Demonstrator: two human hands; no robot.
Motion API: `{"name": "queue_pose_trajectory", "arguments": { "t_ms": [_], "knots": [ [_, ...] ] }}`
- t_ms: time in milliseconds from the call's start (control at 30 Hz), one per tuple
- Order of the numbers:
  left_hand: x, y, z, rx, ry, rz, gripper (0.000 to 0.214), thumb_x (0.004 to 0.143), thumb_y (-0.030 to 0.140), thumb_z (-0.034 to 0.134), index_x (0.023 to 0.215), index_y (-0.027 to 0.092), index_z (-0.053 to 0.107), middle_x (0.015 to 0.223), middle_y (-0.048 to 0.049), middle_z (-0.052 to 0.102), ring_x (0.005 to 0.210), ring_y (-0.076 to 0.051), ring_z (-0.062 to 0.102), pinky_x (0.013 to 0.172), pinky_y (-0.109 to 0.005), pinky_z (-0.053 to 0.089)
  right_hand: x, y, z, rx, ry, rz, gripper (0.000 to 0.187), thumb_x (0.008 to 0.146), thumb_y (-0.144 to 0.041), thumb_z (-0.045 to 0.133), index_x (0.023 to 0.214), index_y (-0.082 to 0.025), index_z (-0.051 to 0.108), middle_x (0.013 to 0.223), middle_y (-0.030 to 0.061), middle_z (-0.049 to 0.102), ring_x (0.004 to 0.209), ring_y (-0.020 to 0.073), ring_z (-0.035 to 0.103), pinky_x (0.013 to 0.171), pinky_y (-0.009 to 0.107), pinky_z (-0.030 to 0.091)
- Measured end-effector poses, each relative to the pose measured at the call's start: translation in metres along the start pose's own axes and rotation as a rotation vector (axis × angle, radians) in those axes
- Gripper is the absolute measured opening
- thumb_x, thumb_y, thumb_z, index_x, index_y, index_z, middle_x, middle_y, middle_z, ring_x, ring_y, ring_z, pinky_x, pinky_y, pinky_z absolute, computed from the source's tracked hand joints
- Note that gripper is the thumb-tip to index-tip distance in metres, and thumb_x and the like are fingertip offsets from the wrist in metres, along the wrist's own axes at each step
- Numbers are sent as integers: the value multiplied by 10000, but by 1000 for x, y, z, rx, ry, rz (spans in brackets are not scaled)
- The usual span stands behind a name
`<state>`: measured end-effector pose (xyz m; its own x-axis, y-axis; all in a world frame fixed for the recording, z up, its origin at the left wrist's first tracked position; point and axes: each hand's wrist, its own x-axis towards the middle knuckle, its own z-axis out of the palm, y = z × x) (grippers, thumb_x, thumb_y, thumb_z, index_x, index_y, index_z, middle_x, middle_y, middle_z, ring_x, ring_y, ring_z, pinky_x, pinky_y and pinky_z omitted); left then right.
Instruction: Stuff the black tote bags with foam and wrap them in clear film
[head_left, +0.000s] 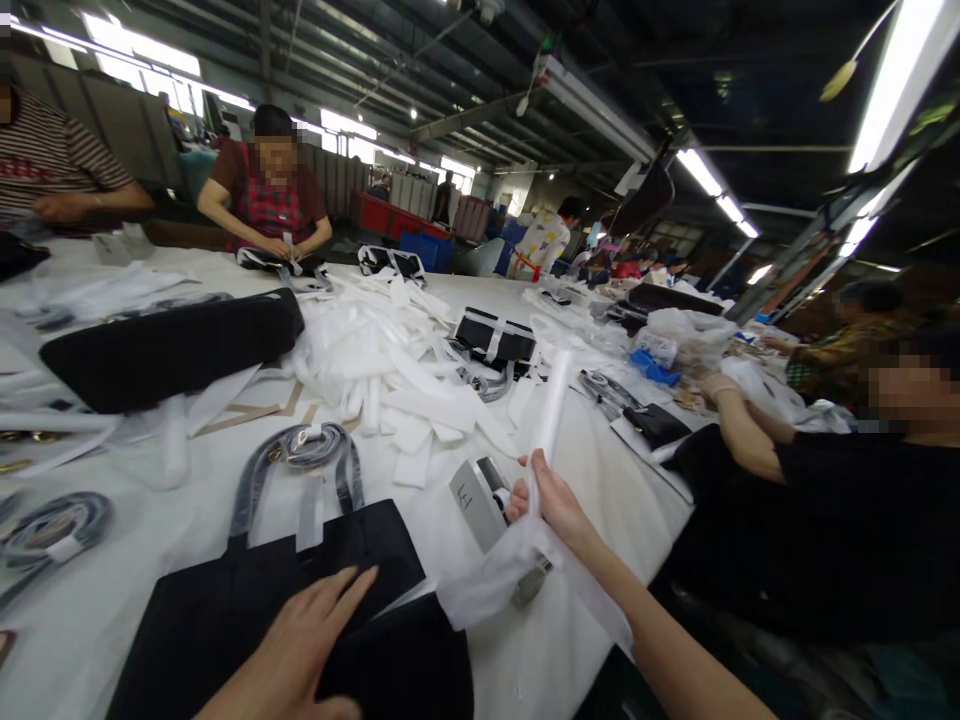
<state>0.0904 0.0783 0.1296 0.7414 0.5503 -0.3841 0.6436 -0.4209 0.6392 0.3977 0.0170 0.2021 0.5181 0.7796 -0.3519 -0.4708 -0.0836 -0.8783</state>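
Observation:
A black handbag (202,610) lies at the table's near edge, its wrapped handles (251,480) stretching away from me. My left hand (300,640) rests on the bag with its fingers extended. Closed around a white foam strip (553,400) that points upward, my right hand (551,500) is to the right of the bag. A thin white sheet (495,575) hangs below that hand; whether it is joined to the strip, I cannot tell. Just beside the right hand stands a grey box (478,503) with dark marks. A coiled, plastic-wrapped strap (311,443) sits by the handles.
White foam pieces (420,400) are heaped mid-table. A long black bag (176,345) lies left, and a black bag with white bands (495,337) stands behind the heap. A co-worker in a checked apron (274,205) sits across. Another person's arm (750,435) reaches in at right.

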Motion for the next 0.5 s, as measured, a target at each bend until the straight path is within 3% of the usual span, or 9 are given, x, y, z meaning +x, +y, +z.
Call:
{"name": "queue_pose_trajectory", "arguments": {
  "t_ms": [100,133,200,267,333,400,500],
  "knots": [
    [31,47,8,-212,82,227,1036,704,320,645,1507,206,2,1592,-49,89,1446,-224,142,1187,-383,171,6,-3,15,35,16,87,261,789,-386,643,848,-222,450,516,-86,457,403,79,454,418,194,427],
    [42,58,14,-207,68,295,1084,680,343,687,1506,190,2,1579,-83,161,1427,-242,207,1176,-386,202,6,-2,19,36,8,97,217,777,-323,642,851,-209,472,560,-59,511,452,95,517,439,199,452],
    [64,70,27,-112,16,380,1023,662,362,727,1493,216,149,1431,-105,460,1286,-281,439,1090,-402,341,2,3,23,34,-11,106,223,760,-256,643,927,-190,509,699,4,617,621,146,639,542,237,527],
    [82,68,40,1,19,363,688,737,367,668,1367,253,417,1162,-76,656,1072,-289,591,944,-394,436,-4,6,20,44,-18,111,330,771,-286,663,1046,-205,499,772,23,654,731,192,678,659,312,573],
    [93,58,49,55,70,313,359,831,388,563,1163,254,579,1036,-62,685,982,-273,617,872,-372,441,-7,4,11,92,-6,53,413,778,-339,690,1122,-252,477,705,-14,631,660,182,659,666,350,580],
    [100,48,54,55,92,310,289,886,427,488,1074,248,614,1045,-56,675,1001,-252,602,884,-355,420,-6,-6,-1,192,41,-72,416,775,-326,708,1126,-297,488,615,-63,561,519,114,572,574,276,557],
    [103,42,55,56,79,360,307,937,427,393,970,245,638,990,-47,677,991,-233,593,889,-341,403,2,-22,-18,386,128,-163,264,786,-222,678,1001,-258,530,560,-90,453,411,32,418,412,107,418]
  ]
}}
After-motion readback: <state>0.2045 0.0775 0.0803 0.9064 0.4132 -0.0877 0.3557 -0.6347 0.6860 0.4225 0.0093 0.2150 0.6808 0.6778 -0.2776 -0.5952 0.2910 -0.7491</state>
